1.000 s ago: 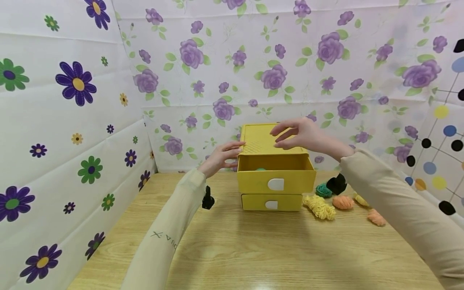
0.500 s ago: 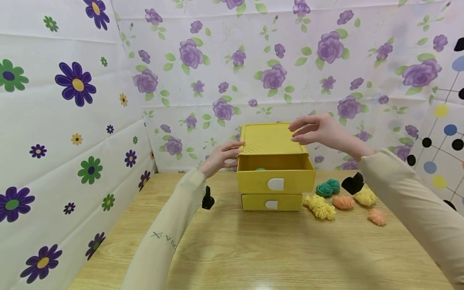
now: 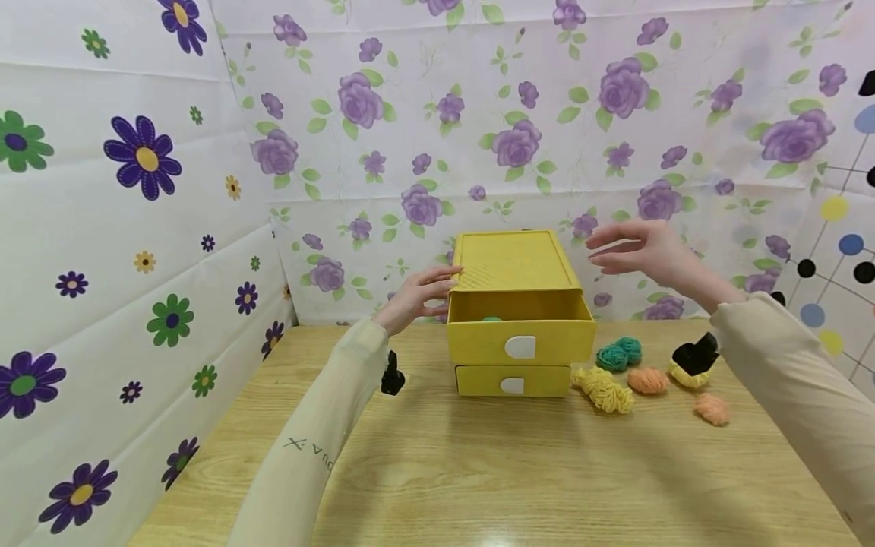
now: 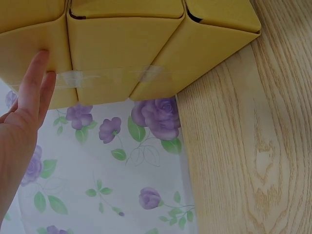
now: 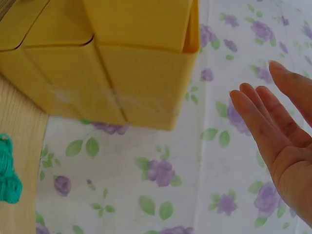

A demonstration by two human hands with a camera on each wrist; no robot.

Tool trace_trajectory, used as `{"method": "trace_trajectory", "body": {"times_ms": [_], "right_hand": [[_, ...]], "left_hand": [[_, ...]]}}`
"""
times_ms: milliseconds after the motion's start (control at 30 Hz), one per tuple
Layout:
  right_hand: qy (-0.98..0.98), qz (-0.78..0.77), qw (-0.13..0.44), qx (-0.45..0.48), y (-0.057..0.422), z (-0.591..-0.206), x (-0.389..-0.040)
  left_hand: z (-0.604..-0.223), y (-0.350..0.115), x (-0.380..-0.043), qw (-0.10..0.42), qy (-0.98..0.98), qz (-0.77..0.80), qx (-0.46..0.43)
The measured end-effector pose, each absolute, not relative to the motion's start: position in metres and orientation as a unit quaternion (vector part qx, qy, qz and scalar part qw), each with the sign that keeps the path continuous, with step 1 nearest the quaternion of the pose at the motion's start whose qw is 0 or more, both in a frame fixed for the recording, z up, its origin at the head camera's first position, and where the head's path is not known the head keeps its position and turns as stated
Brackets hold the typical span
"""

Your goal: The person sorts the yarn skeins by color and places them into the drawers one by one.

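Two white tabs (image 3: 520,347) mark the yellow drawer box (image 3: 516,262) mid-frame, its upper drawer (image 3: 478,346) jutting — my left hand (image 3: 418,298) touches the box's side, fingers extended; my right hand (image 3: 642,247) hovers, thumb and fingers apart.

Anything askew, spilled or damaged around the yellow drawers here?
Nothing looks spilled or broken. The top drawer juts out past the shut lower drawer, probably just in use. Clear tape across the yellow unit's side seams looks makeshift.
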State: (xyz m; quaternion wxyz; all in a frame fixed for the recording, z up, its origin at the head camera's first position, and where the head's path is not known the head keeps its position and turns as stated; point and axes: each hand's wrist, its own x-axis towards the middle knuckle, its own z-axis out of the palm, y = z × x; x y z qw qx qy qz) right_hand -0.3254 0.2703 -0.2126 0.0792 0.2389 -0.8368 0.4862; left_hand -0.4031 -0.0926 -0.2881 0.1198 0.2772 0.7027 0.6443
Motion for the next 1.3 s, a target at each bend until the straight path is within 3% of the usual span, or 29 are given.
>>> {"method": "trace_trajectory", "body": {"times_ms": [967, 1300], "right_hand": [[-0.856, 0.481, 0.02, 0.191, 0.329, -0.314, -0.352], [-0.874, 0.452, 0.028, 0.177, 0.344, -0.346, -0.357]], "left_hand": [[-0.289, -0.092, -0.406, 0.118, 0.702, 0.647, 0.273], [-0.29, -0.094, -0.408, 0.113, 0.706, 0.642, 0.277]]}}
